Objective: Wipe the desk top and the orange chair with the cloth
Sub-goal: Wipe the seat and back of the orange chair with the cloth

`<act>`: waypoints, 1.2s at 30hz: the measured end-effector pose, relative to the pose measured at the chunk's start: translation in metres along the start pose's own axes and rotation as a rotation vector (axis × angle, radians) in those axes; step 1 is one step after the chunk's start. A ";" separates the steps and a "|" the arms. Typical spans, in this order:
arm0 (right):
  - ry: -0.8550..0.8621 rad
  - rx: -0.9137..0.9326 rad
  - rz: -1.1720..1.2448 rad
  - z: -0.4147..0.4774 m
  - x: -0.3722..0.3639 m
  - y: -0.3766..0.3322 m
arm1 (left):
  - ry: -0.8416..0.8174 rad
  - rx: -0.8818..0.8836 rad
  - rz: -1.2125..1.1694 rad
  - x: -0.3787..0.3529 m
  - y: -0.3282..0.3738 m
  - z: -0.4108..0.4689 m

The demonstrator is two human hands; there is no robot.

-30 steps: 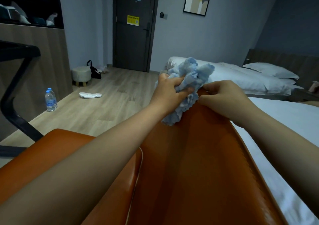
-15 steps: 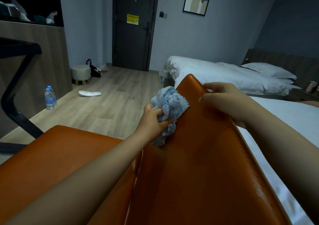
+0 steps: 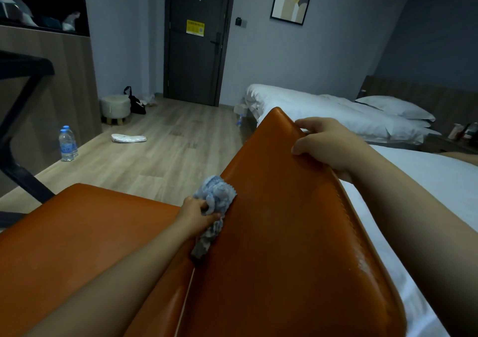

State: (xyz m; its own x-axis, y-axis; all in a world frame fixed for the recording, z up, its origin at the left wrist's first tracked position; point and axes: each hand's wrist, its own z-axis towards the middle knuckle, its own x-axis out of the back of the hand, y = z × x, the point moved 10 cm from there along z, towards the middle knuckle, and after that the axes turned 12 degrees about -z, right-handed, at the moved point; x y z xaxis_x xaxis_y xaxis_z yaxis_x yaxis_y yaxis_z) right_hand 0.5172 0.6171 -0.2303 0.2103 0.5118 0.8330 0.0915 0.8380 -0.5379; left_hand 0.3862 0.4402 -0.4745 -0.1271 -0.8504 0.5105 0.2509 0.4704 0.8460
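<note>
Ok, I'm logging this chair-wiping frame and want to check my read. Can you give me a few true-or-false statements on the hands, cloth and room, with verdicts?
1. The left hand grips the cloth against the chair. True.
2. The right hand also holds the cloth. False: it grips the chair's top edge, apart from the cloth.
3. Bottles stand on the floor at the left. True.
4. The cloth is red. False: it is light blue.
5. The door stands wide open. False: it is shut.
</note>
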 end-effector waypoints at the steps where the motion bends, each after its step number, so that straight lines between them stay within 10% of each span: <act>1: -0.001 0.000 -0.004 0.000 0.000 0.000 | -0.006 -0.009 0.027 -0.001 -0.005 -0.004; 27: -0.035 0.070 0.281 -0.073 0.006 -0.005 | 0.172 -0.618 -0.354 0.082 0.233 -0.065; 36: 0.016 0.065 0.285 -0.071 0.006 0.003 | 0.095 -0.583 -0.283 0.049 0.208 -0.058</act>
State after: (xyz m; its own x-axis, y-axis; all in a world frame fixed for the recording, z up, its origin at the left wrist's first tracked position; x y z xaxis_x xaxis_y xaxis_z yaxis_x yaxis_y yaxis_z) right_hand 0.5879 0.6090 -0.2362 0.2341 0.7256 0.6471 -0.0356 0.6715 -0.7401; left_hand 0.4879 0.4825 -0.2827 -0.1861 -0.9522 0.2424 0.7029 0.0433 0.7100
